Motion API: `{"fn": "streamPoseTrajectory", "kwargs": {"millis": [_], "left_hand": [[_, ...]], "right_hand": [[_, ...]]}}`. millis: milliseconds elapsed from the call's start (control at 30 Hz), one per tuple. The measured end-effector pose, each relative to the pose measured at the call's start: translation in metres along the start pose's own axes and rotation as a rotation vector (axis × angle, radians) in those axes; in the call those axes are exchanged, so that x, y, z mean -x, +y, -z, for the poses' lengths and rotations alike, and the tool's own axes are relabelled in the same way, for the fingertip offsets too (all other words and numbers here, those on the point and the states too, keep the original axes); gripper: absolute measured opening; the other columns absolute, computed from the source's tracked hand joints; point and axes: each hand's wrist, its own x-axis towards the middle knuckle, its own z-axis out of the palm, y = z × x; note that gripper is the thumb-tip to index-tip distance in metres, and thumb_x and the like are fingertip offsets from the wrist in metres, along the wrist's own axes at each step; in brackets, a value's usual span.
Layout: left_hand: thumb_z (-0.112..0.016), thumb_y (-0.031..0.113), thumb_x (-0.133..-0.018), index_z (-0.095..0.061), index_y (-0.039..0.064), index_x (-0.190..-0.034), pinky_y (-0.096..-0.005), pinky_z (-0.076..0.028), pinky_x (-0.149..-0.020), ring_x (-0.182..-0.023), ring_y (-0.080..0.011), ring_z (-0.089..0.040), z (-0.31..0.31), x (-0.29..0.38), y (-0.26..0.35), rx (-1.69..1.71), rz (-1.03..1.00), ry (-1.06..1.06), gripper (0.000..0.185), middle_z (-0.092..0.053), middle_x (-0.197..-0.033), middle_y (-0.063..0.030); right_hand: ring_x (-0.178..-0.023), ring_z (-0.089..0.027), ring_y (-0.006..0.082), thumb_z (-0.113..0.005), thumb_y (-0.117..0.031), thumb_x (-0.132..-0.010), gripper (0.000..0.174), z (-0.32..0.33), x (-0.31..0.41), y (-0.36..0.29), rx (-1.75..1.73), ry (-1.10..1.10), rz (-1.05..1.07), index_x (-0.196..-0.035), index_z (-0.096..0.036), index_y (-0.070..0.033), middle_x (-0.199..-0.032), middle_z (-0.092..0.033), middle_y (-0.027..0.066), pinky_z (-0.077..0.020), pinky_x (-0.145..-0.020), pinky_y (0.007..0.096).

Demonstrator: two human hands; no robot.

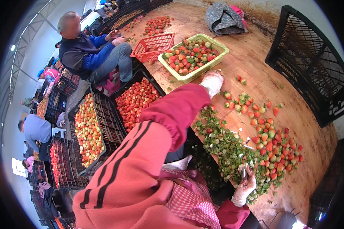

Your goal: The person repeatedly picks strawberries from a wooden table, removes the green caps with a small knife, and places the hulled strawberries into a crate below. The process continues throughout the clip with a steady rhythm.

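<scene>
My left hand [213, 81], in a pale stained glove, reaches out beside the near right corner of a yellow-green plastic basket [221, 56] full of strawberries. Its fingers are partly hidden, so I cannot tell whether they grip the rim. My right hand [245, 184], gloved too, holds what looks like a small metal blade [244, 173] over a long heap of cut strawberry leaves and caps [222, 143] along the table's edge. Strawberries with green caps [275, 148] lie piled beyond that heap, and others are scattered towards the basket.
A red basket [152, 57] stands beside the yellow-green one. Black crates hold capped-off red strawberries [137, 97] and paler ones [87, 128]. A seated co-worker [89, 54] is at upper left. An upended black crate [306, 60] and folded cloth [223, 18] are on the table's far side.
</scene>
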Motion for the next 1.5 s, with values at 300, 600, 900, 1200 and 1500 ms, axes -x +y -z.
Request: {"fn": "streamPoseTrajectory", "kwargs": {"millis": [300, 600, 900, 1200, 1500], "left_hand": [[-0.059, 0.010, -0.084, -0.066, -0.002, -0.106, -0.0400, -0.054, -0.070, -0.093, -0.0292, -0.067, -0.033, -0.049, -0.011, -0.339, 0.048, -0.310, 0.026, -0.067, -0.102, -0.0168], [-0.059, 0.015, -0.086, -0.061, -0.003, -0.110, -0.0423, -0.054, -0.068, -0.087, -0.0309, -0.067, -0.026, -0.029, -0.004, -0.303, 0.114, 0.000, 0.030, -0.067, -0.098, -0.0181], [-0.064, 0.027, -0.084, -0.063, 0.003, -0.104, -0.0423, -0.050, -0.079, -0.089, -0.0361, -0.062, -0.016, 0.033, 0.048, 0.759, -0.056, 0.035, 0.031, -0.062, -0.093, -0.0193], [-0.061, 0.029, -0.084, -0.068, 0.008, -0.105, -0.0403, -0.047, -0.089, -0.101, -0.0325, -0.059, -0.007, -0.084, 0.027, 0.499, -0.015, 0.304, 0.030, -0.065, -0.107, -0.0147], [-0.060, 0.016, -0.087, -0.062, 0.001, -0.108, -0.0330, -0.054, -0.077, -0.088, -0.0226, -0.067, -0.068, -0.105, 0.079, 1.107, 0.029, 0.112, 0.026, -0.069, -0.097, -0.0117]], "right_hand": [[-0.110, -0.057, 0.0264, -0.054, -0.044, -0.093, 0.058, -0.003, 0.003, -0.010, 0.065, 0.010, -0.114, -0.119, -0.055, 0.008, -0.120, -0.058, 0.0161, -0.0451, -0.098, 0.0380], [-0.110, -0.057, 0.0254, -0.058, -0.049, -0.090, 0.064, -0.003, 0.004, -0.007, 0.100, -0.011, 0.004, -0.119, -0.055, 0.007, -0.120, -0.057, 0.0147, -0.0440, -0.099, 0.0368], [-0.112, -0.056, 0.0252, -0.057, -0.041, -0.091, 0.054, -0.002, 0.002, -0.007, 0.090, -0.042, -0.026, -0.119, -0.056, 0.006, -0.121, -0.057, 0.0144, -0.0421, -0.100, 0.0370], [-0.111, -0.057, 0.0255, -0.054, -0.023, -0.093, 0.035, -0.003, 0.003, -0.009, -0.052, 0.004, -0.048, -0.114, -0.060, 0.005, -0.119, -0.058, 0.0146, -0.0441, -0.100, 0.0370], [-0.106, -0.059, 0.0244, -0.060, -0.031, -0.090, 0.042, -0.004, 0.006, -0.012, -0.043, 0.032, -0.150, -0.116, -0.059, 0.003, -0.117, -0.059, 0.0139, -0.0451, -0.096, 0.0352]]}}
